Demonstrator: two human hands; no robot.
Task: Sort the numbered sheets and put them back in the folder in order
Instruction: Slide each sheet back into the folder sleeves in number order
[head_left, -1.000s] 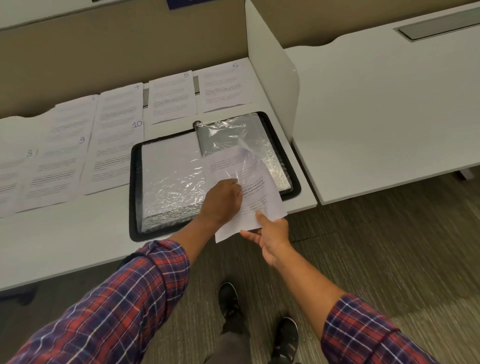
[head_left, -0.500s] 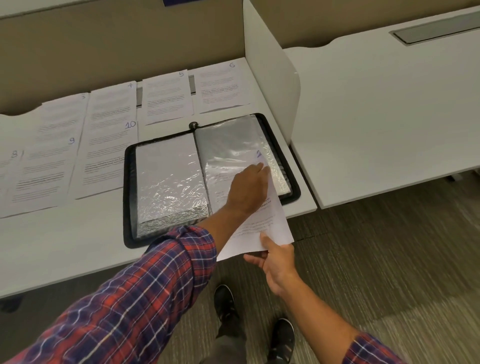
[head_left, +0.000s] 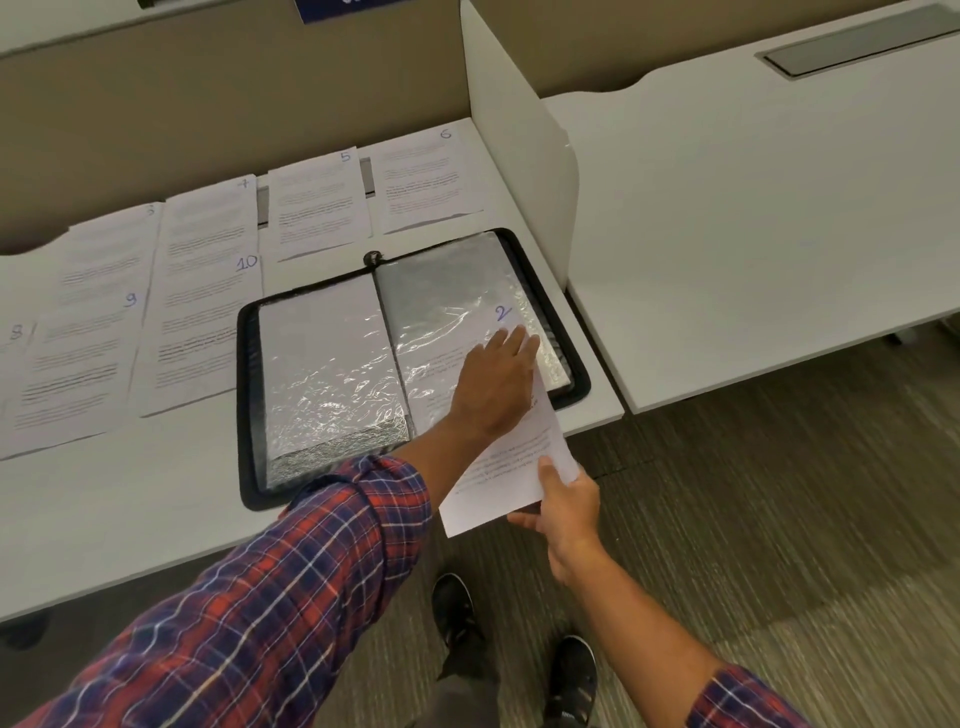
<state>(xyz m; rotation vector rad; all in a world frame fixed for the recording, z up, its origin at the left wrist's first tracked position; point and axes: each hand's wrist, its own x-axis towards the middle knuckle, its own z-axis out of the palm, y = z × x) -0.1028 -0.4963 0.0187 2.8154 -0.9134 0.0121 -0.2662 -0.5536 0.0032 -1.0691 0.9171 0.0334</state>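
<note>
Half the sheet (head_left: 498, 488) has slid deeper into the folder (head_left: 247, 395).

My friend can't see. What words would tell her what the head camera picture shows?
A person holds the sheet numbered 2 partly in a clear sleeve of an open black folder: the left hand presses flat on it, the right hand pinches its near corner. More numbered sheets lie in rows on the white desk.
</note>
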